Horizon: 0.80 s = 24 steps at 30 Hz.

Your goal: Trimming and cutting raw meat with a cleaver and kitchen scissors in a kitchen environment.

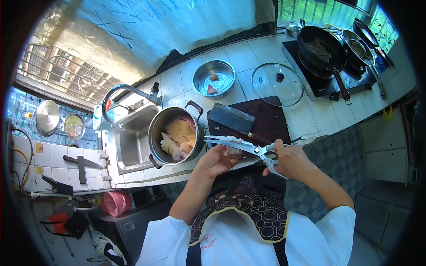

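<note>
My right hand (294, 161) grips the handles of metal kitchen scissors (248, 146), whose parted blades point left over the near edge of a dark cutting board (273, 116). A pale scrap (234, 139) clings to the upper blade. Just under the blades, my left hand (218, 161) holds a small pale piece of raw meat or skin (233, 151) in its fingers. A cleaver (232, 118) lies flat on the board, its wooden handle partly behind the scissors. Left of the board, a deep two-handled metal pot (153, 136) contains raw poultry pieces (181, 133).
A steel sink (133, 146) with a curved faucet (123, 87) is at left. Behind the board stand a metal basin (214, 63) holding small scraps and a glass lid (278, 84). At right, a wok (321, 50) sits on a cooktop (319, 91). Knives (83, 163) hang on the left wall.
</note>
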Tool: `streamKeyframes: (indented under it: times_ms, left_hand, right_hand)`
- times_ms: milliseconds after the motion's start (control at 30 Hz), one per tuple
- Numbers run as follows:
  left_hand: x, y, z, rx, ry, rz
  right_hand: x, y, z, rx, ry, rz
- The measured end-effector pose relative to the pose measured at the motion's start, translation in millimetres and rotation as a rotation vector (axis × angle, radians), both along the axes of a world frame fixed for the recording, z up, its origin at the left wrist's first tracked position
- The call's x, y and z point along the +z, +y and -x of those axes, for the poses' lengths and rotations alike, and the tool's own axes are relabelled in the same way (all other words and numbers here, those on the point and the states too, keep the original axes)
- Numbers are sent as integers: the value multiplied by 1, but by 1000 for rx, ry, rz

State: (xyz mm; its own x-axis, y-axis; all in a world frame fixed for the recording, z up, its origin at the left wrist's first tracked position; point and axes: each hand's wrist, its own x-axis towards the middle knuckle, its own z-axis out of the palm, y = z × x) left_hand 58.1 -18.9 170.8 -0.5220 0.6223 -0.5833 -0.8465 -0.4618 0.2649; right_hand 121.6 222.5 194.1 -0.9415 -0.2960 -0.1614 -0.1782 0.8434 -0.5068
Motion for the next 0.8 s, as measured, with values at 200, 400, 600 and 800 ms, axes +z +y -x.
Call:
streamKeyframes:
  times_ms: [200,400,600,800]
  left_hand:
    - [-24,-6,2,-23,-8,-135]
    - [-25,-10,-3,-7,37,-35]
    - [-11,-23,2,-16,246,154]
    - [-2,-44,-3,97,446,16]
  right_hand:
    - [0,-7,4,14,-33,17]
    - [3,-15,13,47,-50,-7]
    - [-33,-19,13,-25,-14,188]
    - [-81,-39,33,-213,-499,586]
